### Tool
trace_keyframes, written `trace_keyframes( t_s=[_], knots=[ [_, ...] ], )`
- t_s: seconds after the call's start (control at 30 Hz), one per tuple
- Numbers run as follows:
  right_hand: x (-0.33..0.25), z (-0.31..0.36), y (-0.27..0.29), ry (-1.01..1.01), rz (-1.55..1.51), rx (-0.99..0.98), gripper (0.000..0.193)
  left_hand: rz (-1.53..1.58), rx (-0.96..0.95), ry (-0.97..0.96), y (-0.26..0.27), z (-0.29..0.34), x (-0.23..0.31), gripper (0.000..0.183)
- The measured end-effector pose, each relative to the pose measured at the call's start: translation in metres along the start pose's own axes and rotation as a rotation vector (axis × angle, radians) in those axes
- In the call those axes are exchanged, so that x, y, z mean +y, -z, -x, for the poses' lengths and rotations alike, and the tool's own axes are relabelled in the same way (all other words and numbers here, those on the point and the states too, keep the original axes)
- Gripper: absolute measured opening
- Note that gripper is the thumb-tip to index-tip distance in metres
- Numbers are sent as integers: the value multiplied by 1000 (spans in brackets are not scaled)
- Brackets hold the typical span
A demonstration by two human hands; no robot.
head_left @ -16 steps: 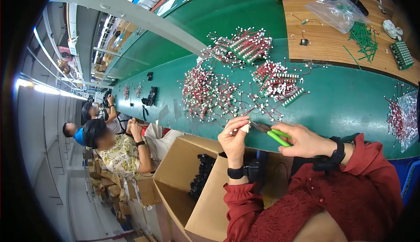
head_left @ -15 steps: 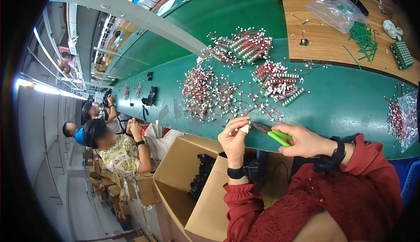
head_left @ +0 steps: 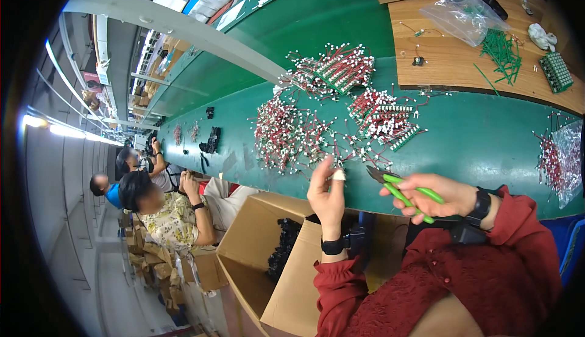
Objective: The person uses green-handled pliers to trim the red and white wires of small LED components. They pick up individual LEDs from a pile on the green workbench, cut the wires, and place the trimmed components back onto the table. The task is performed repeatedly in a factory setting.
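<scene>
Trimming of small wired connectors [head_left: 279, 131] appears to be the work in hand, judged from the tool and the parts laid out; at this instant no cut is being made. The cutters [head_left: 391, 180], green-handled with dark tips, are held in the right hand [head_left: 452, 195], with the handles spread and the tips directed toward the left hand [head_left: 328, 200]. No workpiece is seen at the tips. The left hand is raised over the near edge of the green bench [head_left: 487, 139], with thumb and forefinger slightly apart and a pale cover [head_left: 339, 175] worn on the thumb. No part can be made out between these fingers; a very small one cannot be ruled out.

The connectors are heaped loosely on the bench, just beyond the left hand. Green strip boards [head_left: 345, 75], to which similar red leads are attached, are grouped behind the heap and to its right.

The present step is best read as a pick-up or put-down between cuts. For the next move, a single piece should be isolated from the tangled leads, pinched between thumb and forefinger, and presented to the cutters, with the fingertips kept clear of the tips.
</scene>
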State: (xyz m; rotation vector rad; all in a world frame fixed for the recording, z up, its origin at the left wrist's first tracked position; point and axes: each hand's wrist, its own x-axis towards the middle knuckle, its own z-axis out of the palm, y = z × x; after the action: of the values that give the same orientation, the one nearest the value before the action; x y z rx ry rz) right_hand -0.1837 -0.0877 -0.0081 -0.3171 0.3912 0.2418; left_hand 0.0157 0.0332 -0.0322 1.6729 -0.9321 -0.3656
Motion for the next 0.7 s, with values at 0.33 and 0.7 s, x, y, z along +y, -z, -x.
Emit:
trace_keyframes(
  t_s=[0.33, 0.7],
  knots=[
    [4, 51, 49, 225, 106, -80, 45, -814, -561, -564, -10, -26, 14, 33],
    [5, 61, 67, 321, -28, -193, 46, -887, -127, -465, -19, -37, 26, 23]
  ],
)
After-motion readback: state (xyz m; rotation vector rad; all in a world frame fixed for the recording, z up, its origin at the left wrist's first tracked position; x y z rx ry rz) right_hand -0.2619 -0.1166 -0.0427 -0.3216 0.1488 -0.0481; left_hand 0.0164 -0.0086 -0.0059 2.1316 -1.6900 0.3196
